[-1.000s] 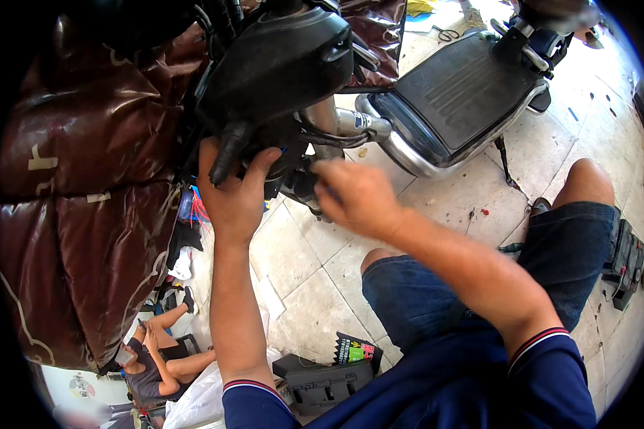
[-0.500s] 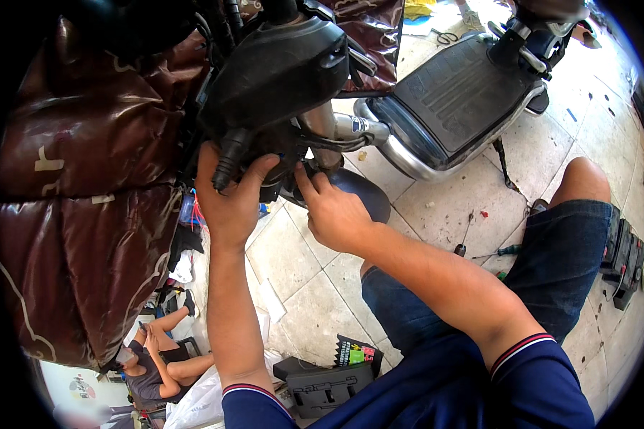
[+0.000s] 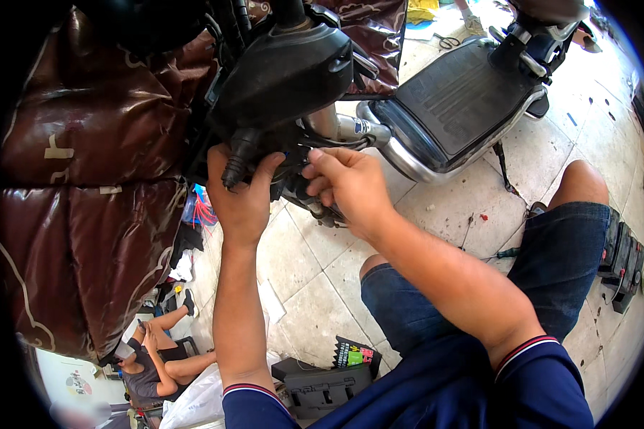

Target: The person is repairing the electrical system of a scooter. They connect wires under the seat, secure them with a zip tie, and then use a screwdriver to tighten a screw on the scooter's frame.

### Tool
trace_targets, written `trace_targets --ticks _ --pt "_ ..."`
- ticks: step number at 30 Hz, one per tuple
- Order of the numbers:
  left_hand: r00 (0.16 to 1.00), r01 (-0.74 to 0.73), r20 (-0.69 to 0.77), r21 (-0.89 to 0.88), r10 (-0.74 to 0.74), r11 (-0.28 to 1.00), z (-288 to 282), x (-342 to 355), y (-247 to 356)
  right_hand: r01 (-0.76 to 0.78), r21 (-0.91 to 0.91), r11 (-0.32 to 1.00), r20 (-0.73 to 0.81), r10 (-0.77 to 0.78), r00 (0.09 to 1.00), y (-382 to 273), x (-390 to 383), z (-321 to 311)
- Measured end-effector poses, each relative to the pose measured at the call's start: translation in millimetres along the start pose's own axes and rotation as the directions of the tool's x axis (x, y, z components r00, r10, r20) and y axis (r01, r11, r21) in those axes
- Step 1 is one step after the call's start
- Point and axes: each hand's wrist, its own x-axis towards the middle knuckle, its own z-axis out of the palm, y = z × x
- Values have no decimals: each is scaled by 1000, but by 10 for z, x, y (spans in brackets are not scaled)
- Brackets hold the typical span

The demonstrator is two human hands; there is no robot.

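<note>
Dark cables and fittings crowd the underside of a black plastic housing [image 3: 283,75] on a scooter-like vehicle. My left hand [image 3: 237,200] reaches up from below, closed around a black part there, with the thumb on its right side. In front of that palm a ribbed black rubber grip [image 3: 242,154] points downward. Just to the right, my right hand [image 3: 354,182] has its thumb and forefinger pinched together beside the cables [image 3: 336,141]. Whatever sits between those fingertips is too small to make out. The other fingers are curled, and the hand hides parts behind it.
At left hangs a quilted maroon cover [image 3: 86,236]. A footboard [image 3: 465,100] with a chrome rim lies beyond my right hand. On the tiles are a screwdriver [image 3: 508,252], black batteries [image 3: 622,261] and a dark tool case [image 3: 325,390]. Another person [image 3: 154,365] sits lower left.
My right hand has gone from a pointing forefinger against the parts to a pinch, shifting slightly right. My left hand stays beneath the housing, which sits a little farther right in view.
</note>
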Motion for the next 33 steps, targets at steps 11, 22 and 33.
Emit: trace_targets --ticks 11,22,33 --pt "998 1 63 -19 0 1000 -41 43 37 -126 670 732 46 129 991 230 174 254" --pt "997 58 54 -141 -50 988 -4 52 102 -92 697 711 31 99 995 307 141 313" --pt "1000 21 12 4 -21 1000 -8 41 -2 -71 703 708 40 60 997 280 189 319"
